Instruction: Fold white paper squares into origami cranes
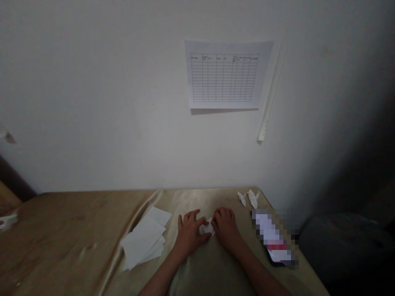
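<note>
A small folded piece of white paper (208, 226) lies on the cloth-covered table (77, 242), between my two hands. My left hand (190, 231) has its thumb and index finger at the paper's left side, with the other fingers spread. Against the paper's right edge, the fingers of my right hand (225, 227) are bent and pressed together. Parts of the paper are hidden under the fingertips. Left of my hands is a fanned stack of white paper sheets (145, 238). Two small folded paper shapes (253, 199) (242, 199) rest near the table's back right corner.
A phone (273, 238), partly pixelated, lies along the table's right side. Behind the table rises a white wall (92, 102) with a printed grid sheet (225, 78) on it. A dark rounded object (342, 246) stands beyond the right edge.
</note>
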Demonstrator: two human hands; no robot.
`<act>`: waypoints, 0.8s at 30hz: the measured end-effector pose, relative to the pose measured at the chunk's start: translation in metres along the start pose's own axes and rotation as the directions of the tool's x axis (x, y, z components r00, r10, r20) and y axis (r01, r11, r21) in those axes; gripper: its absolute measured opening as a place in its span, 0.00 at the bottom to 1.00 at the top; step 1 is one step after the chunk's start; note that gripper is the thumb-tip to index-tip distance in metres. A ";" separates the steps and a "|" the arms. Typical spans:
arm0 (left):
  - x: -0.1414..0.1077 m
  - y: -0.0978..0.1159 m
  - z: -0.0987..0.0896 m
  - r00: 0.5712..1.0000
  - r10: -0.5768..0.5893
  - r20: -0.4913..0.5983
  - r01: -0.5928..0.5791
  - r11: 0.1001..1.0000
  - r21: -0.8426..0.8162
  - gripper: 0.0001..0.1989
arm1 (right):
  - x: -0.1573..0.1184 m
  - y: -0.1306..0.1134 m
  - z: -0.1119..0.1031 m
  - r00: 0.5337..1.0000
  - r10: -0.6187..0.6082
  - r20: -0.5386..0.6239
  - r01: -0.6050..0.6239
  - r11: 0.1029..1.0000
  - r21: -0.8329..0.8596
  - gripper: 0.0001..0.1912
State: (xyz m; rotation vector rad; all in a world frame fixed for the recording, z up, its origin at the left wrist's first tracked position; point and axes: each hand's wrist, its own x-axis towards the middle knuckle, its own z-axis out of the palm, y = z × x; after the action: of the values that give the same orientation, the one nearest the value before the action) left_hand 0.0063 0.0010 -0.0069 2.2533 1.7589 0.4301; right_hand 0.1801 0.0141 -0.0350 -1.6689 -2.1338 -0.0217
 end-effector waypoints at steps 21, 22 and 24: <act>0.001 -0.002 0.001 1.000 0.004 -0.005 -0.004 1.000 -0.005 0.21 | -0.003 0.009 0.000 0.998 -0.026 -0.049 0.029 0.997 0.071 0.05; 0.001 -0.003 0.002 1.000 0.004 -0.006 -0.004 1.000 -0.004 0.21 | -0.003 0.010 -0.001 0.998 -0.030 -0.047 0.034 0.996 0.079 0.05; 0.001 -0.004 0.003 1.000 -0.001 -0.010 0.001 1.000 -0.001 0.21 | -0.003 0.012 -0.003 0.998 -0.039 -0.041 0.043 0.995 0.090 0.05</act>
State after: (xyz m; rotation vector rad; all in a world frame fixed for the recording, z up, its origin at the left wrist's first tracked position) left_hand 0.0044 0.0029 -0.0112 2.2536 1.7643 0.4422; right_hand 0.1922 0.0135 -0.0367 -1.5606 -2.1077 0.0294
